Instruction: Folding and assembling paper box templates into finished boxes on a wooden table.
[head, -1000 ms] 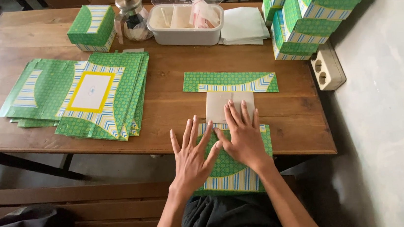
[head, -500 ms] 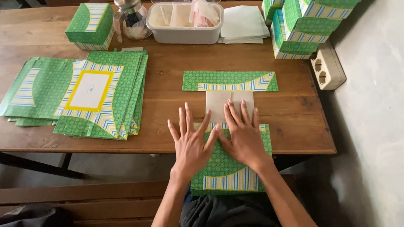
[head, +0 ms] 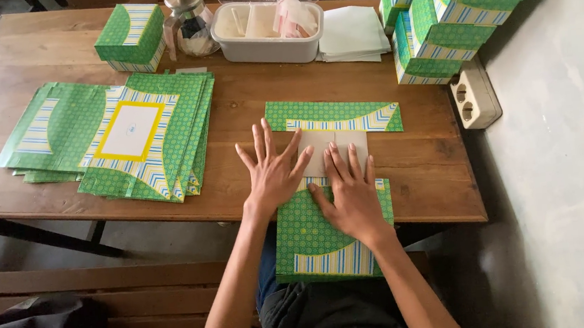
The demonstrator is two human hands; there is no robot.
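Observation:
A flat green patterned cardboard box blank [head: 317,236] lies at the near edge of the wooden table [head: 421,173], its near flap hanging over toward my lap. Its far flap [head: 334,116] with blue and yellow stripes lies flat, and a bare brown panel [head: 325,148] shows in the middle. My left hand [head: 272,169] presses palm down with fingers spread on the blank's left side. On the near green panel rests my right hand [head: 352,195], flat, its fingers reaching the brown panel. Neither hand grips anything.
A stack of flat green blanks [head: 118,139] lies at the left. One folded green box [head: 130,37] stands at the back left, several more [head: 452,9] at the back right. A glass jar [head: 187,24], a white tray [head: 266,27], white papers [head: 352,35] and a power strip [head: 472,93] sit nearby.
Both hands stay pressed flat on the blank. The left hand has shifted slightly up and left; the blank has hardly moved.

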